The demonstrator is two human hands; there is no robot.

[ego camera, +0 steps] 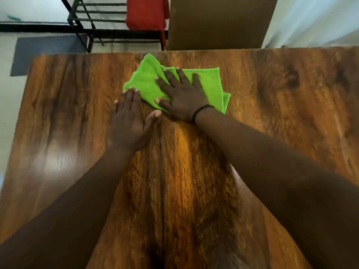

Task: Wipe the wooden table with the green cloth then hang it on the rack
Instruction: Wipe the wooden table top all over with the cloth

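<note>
Head view, looking down over both forearms. Right hand (181,95) pressed flat on the green cloth (206,82), fingers spread wide, palm down, a dark band at the wrist; grip open, nothing pinched, only weight holding the cloth to the wood. Left hand (129,117) also flat and open on the bare counter (58,117), fingertips touching the cloth's near-left edge, thumb angled toward the right hand.

Cloth lying near the far edge of the counter, about midway across. Bright lime green, soft and napped, loosely folded into uneven layers with a corner peaking toward the far edge and another layer poking out at the near right. Thin stitched border along the edges. Flat, not bunched.

Counter dark brown with strong streaky grain and a seam running toward the viewer; slight blur, likely from motion.

Beyond the far edge, on the left, a black rack (101,20) with horizontal bars, a red cloth (145,12) already draped over it. Brown board (219,22) standing just behind the counter, centre right.

Judged step: wiping, under way near the far side. Much of the near and side surface probably left to cover. Next move likely a broad sweep with steady downward pressure, cloth kept flat under the palm. Afterwards, a pinch of the cloth and a reach across to a free bar beside the red cloth.
</note>
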